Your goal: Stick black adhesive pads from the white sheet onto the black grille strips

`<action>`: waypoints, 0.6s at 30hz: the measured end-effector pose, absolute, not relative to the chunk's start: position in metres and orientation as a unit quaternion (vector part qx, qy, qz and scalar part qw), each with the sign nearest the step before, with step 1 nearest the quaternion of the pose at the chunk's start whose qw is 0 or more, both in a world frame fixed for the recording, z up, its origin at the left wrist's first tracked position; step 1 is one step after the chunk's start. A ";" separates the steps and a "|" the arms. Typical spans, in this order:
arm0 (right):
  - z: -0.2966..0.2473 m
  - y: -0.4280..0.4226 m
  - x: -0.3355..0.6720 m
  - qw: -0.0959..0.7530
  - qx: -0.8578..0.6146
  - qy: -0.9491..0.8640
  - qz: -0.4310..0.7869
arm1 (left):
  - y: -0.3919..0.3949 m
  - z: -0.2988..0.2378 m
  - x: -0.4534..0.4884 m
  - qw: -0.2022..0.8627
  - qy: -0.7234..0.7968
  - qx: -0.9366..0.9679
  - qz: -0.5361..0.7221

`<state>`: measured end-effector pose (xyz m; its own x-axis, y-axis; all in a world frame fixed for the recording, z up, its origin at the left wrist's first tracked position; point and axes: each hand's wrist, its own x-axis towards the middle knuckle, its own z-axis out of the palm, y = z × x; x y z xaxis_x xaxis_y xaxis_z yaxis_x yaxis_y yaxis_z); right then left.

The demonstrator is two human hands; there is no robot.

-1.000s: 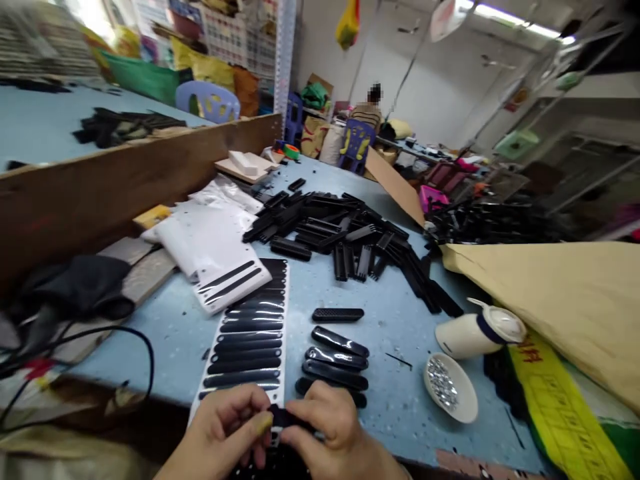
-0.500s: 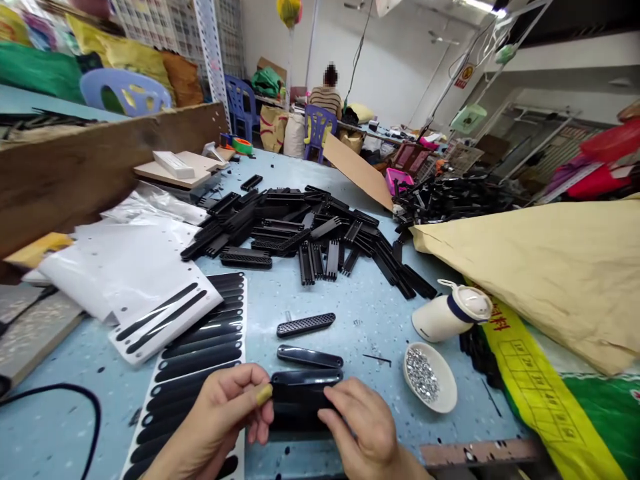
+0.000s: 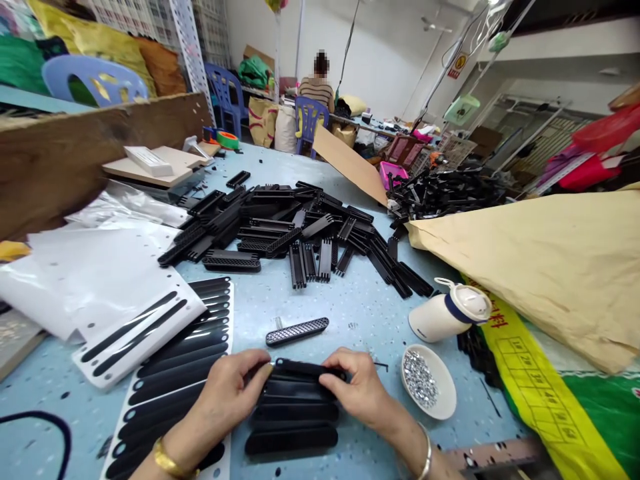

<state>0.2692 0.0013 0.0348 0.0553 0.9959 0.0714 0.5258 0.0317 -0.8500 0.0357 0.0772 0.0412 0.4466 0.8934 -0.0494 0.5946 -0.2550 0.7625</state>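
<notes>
My left hand point(image 3: 233, 388) pinches the left end of a narrow black strip point(image 3: 306, 369) with rounded ends and a small hole. On its right end, the fingers of my right hand point(image 3: 359, 387) are closed. The strip lies at the far end of a row of similar glossy black pieces point(image 3: 293, 437) in front of me. Just beyond stands a black bar with a diamond-patterned side point(image 3: 297, 331). Beside my left forearm lies a white sheet with rows of black adhesive-looking strips point(image 3: 170, 373). The undersides of the held strip are hidden.
A large heap of black plastic pieces point(image 3: 280, 223) covers the middle of the table. To the right are a white bowl of small metal parts point(image 3: 447, 397), an Allen key point(image 3: 381, 365) and a cream bottle point(image 3: 435, 320). White sheets point(image 3: 100, 280) lie left. A seated person point(image 3: 317, 87) is far back.
Both hands have moved to the far end of the row and now hold a strip there. Nearer black pieces have come into view below them. The camera view has shifted slightly.
</notes>
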 end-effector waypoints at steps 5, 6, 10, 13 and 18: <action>0.044 0.018 0.275 0.421 -0.585 -0.643 0.258 | 0.084 0.040 0.032 0.372 0.518 0.740 0.215; 0.044 0.027 0.279 0.437 -0.576 -0.650 0.235 | 0.087 0.039 0.033 0.369 0.534 0.725 0.230; 0.034 0.065 0.285 0.430 -0.545 -0.694 0.193 | 0.098 0.032 0.043 0.399 0.569 0.670 0.261; 0.026 0.076 0.284 0.397 -0.525 -0.723 0.210 | 0.102 0.028 0.049 0.429 0.562 0.655 0.266; 0.023 0.062 0.286 0.368 -0.522 -0.737 0.223 | 0.101 0.025 0.046 0.456 0.551 0.643 0.273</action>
<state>0.2856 0.0617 0.0234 -0.1849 0.9329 0.3090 0.6044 0.3559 -0.7127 0.0457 0.1014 0.0250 0.2441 0.9579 -0.1509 0.4588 0.0230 0.8882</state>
